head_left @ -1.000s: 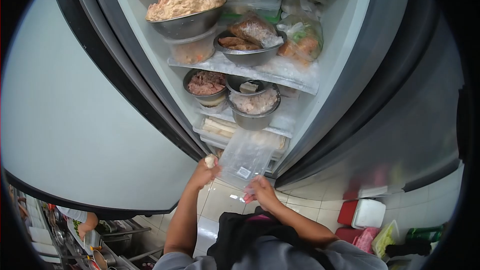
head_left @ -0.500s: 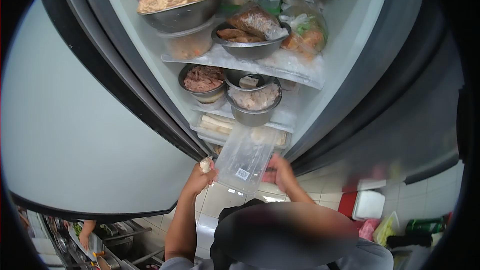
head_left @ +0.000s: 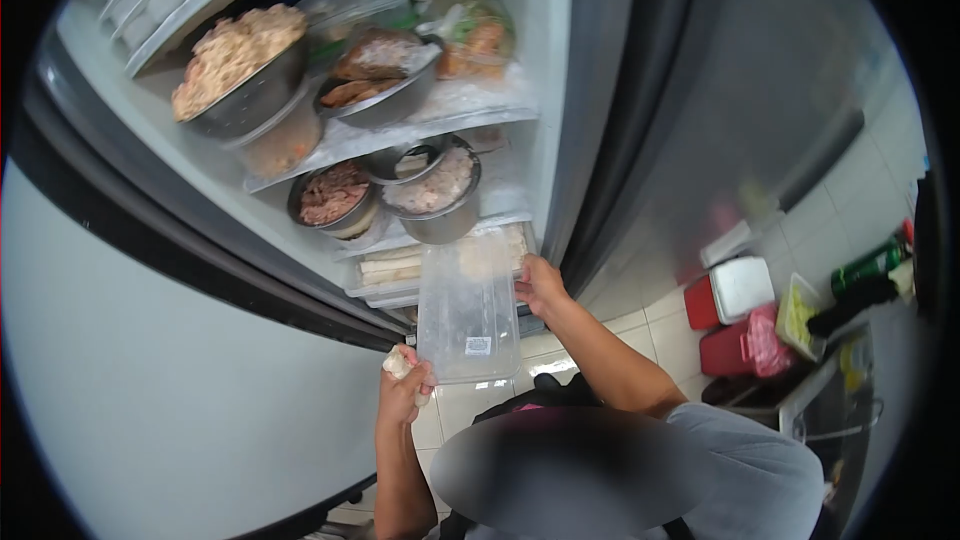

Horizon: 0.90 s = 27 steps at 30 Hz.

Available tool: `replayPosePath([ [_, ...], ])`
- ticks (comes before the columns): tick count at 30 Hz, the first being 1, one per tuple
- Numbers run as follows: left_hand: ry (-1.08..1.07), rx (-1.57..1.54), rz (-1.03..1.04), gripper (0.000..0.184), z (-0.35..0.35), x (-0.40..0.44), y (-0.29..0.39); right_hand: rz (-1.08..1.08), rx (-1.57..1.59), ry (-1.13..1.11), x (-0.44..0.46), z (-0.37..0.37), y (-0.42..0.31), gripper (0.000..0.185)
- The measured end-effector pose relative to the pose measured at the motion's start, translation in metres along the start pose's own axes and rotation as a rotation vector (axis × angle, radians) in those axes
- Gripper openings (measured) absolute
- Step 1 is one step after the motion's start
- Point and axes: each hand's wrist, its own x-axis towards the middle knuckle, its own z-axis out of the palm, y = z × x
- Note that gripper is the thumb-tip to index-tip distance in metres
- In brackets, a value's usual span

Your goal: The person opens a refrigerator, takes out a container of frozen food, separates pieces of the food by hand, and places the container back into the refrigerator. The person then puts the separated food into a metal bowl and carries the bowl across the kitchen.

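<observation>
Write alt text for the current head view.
In front of an open refrigerator, a person's left hand grips a clear plastic piece and a pale item; the right hand is beside it. Shelves above hold food in metal bowls.

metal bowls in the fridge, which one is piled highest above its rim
The upper left bowl, on a plastic tub; its pale mix mounds highest above the rim.

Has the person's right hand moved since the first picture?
Yes. The right hand has moved forward, toward the refrigerator's lower shelf, from the near end of the clear plastic piece to its right side.
</observation>
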Motion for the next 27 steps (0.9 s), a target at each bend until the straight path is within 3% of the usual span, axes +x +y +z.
replayPosePath([
  [8,-0.041,0.045,0.041,0.026,0.005,0.001,-0.032,-0.121,0.212,-0.189,-0.023,-0.034,0.035,0.007],
  [10,-0.066,-0.044,0.007,0.026,0.010,-0.001,-0.022,-0.084,0.221,-0.178,-0.027,-0.030,0.033,0.035],
  [11,-0.077,-0.037,0.006,0.026,0.013,0.000,-0.014,-0.091,0.232,-0.175,-0.026,-0.033,0.036,0.035],
  [13,-0.056,0.159,0.026,0.027,0.018,0.000,-0.003,-0.015,0.192,-0.343,-0.027,-0.048,0.043,0.063],
  [14,-0.061,0.161,0.027,0.027,0.013,0.004,-0.006,-0.019,0.195,-0.341,-0.028,-0.054,0.040,0.063],
  [16,-0.082,0.147,0.003,0.027,-0.001,0.012,-0.022,0.057,0.151,-0.710,-0.029,-0.066,0.036,0.055],
  [19,-0.070,-0.009,-0.016,0.028,-0.007,0.012,-0.023,0.169,0.196,-0.799,-0.006,-0.074,0.025,0.060],
  [27,-0.046,0.068,0.003,0.029,0.015,0.000,-0.011,0.127,0.232,-0.805,0.029,-0.057,0.023,0.065],
])
